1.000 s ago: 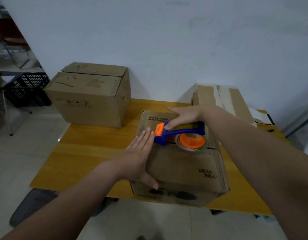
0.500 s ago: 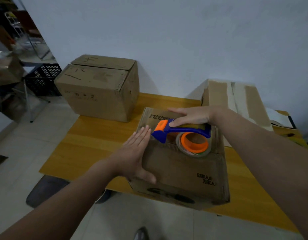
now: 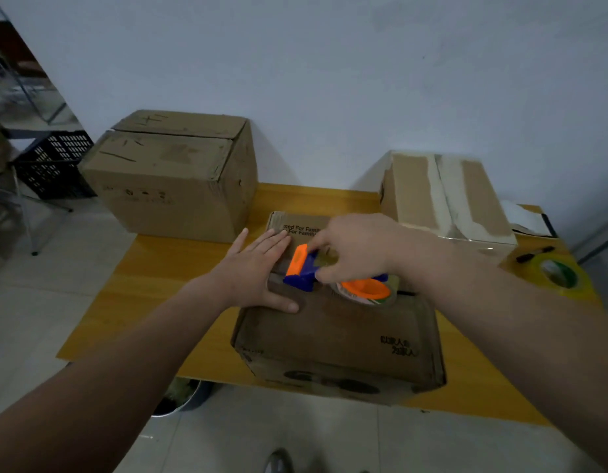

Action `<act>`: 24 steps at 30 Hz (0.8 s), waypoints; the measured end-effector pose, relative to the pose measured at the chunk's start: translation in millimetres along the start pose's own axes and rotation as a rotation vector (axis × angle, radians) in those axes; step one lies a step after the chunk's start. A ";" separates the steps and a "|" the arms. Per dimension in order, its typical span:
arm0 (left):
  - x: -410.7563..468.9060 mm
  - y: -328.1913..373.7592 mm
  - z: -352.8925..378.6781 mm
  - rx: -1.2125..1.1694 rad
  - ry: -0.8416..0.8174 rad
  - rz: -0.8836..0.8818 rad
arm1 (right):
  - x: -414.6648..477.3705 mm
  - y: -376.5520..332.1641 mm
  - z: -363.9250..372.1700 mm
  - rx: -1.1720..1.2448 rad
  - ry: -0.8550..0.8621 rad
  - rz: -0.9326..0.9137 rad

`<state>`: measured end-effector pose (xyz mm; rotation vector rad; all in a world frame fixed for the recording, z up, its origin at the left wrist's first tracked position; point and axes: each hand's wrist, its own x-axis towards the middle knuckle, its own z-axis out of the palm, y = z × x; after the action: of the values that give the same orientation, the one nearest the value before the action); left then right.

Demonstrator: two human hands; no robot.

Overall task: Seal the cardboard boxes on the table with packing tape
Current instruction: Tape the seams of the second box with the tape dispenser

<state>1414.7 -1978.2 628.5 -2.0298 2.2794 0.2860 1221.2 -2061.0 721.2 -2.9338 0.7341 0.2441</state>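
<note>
Cardboard box [image 3: 336,332] lay under your flat, straight-fingered left hand [image 3: 251,271]; your right hand [image 3: 359,249] curled its fingers [image 3: 324,241] around the tape dispenser [image 3: 301,279] on top.

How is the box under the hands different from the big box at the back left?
The front box looks smaller; the back-left box looks bigger. The left hand presses the front box and the right hand holds a tape dispenser on it; nothing touches the back-left box. Both are brown cardboard with flaps folded shut.
</note>
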 end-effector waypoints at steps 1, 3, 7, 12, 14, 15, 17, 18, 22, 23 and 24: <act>-0.5 0.1 0.2 -0.003 0.000 0.001 | -3.4 -8.5 7.3 -0.060 0.027 0.030; -1.7 -0.6 0.5 -0.012 -0.002 0.002 | -9.7 -18.1 21.9 -0.152 0.089 0.085; 0.3 -0.8 -3.0 -0.055 -0.019 0.002 | -23.4 3.4 14.4 -0.117 0.153 0.100; -1.0 -2.5 -4.1 -0.056 -0.040 0.001 | -97.2 75.0 -3.0 -0.051 0.114 0.190; -0.6 -2.0 -4.7 -0.053 -0.051 -0.002 | -121.4 88.6 6.9 -0.006 0.086 0.228; 0.5 -1.4 -5.0 -0.052 -0.057 -0.008 | -125.7 90.8 14.3 0.007 0.090 0.234; 1.7 -1.0 -6.1 -0.046 -0.063 -0.021 | -123.3 92.0 29.4 -0.015 0.120 0.223; 1.2 -0.4 -6.8 -0.039 -0.067 -0.028 | -121.1 92.4 36.3 -0.030 0.130 0.211; -1.6 7.3 -6.2 0.009 -0.022 -0.058 | -123.3 98.8 56.1 0.093 0.183 0.212; -2.4 12.8 -4.9 0.024 0.005 -0.068 | -124.3 99.7 59.3 0.128 0.212 0.210; -3.1 19.7 -3.3 0.036 0.033 -0.078 | -124.3 99.7 61.8 0.145 0.240 0.205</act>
<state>1395.8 -1973.6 634.0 -2.1147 2.2007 0.2071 1057.6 -2082.8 676.5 -2.7790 1.0398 -0.1432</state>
